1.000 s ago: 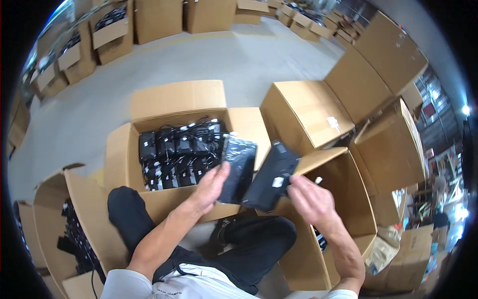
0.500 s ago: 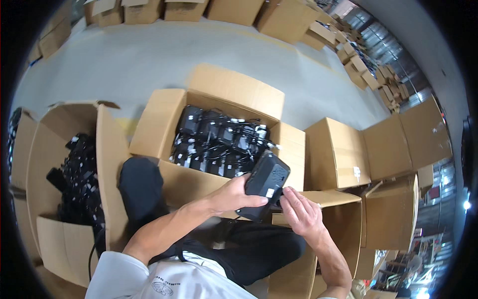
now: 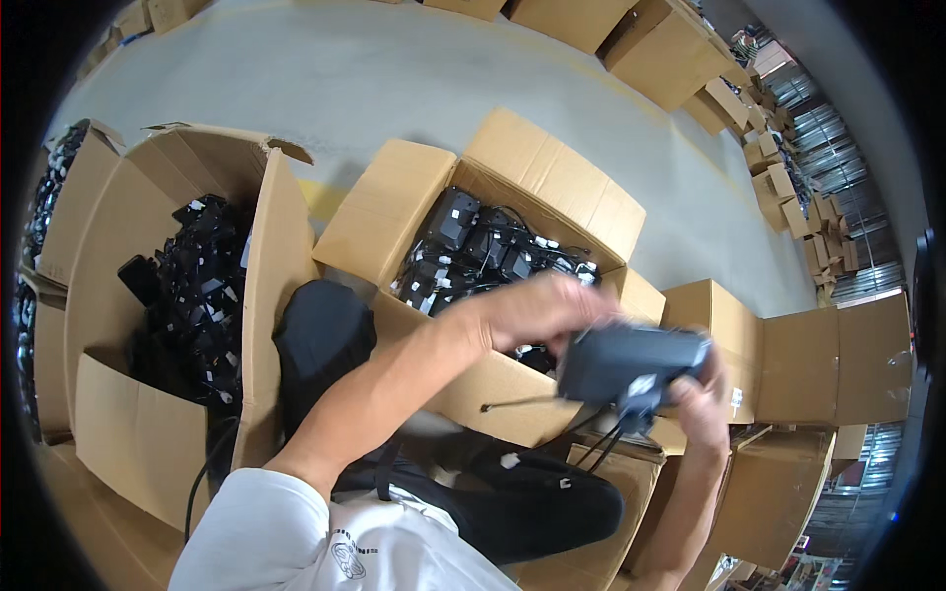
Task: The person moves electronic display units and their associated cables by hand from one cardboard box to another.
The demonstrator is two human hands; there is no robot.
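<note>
A black box-shaped electronic device (image 3: 631, 362) with a white label is held up in front of me, blurred by motion. Thin black cables hang from its underside, ending in small white connectors (image 3: 509, 460). My right hand (image 3: 706, 399) is closed around its right end. At its upper left edge is my left hand (image 3: 552, 307), its fingers smeared by motion, so their grip is unclear. Just beyond the device stands an open cardboard box (image 3: 379, 212) holding rows of similar black devices (image 3: 455, 219) with cables and white labels.
On the left, a tall open cardboard box (image 3: 268, 325) holds a heap of black devices (image 3: 202, 286). More cartons (image 3: 788, 364) stand to the right, one open beside my right forearm. Further cartons (image 3: 665, 59) line the far side of the grey floor (image 3: 365, 74).
My view has turned rightward. The device has been tilted and moved right, its cables now dangling. My left hand has shifted from its face to its upper edge; my right hand now holds its right end.
</note>
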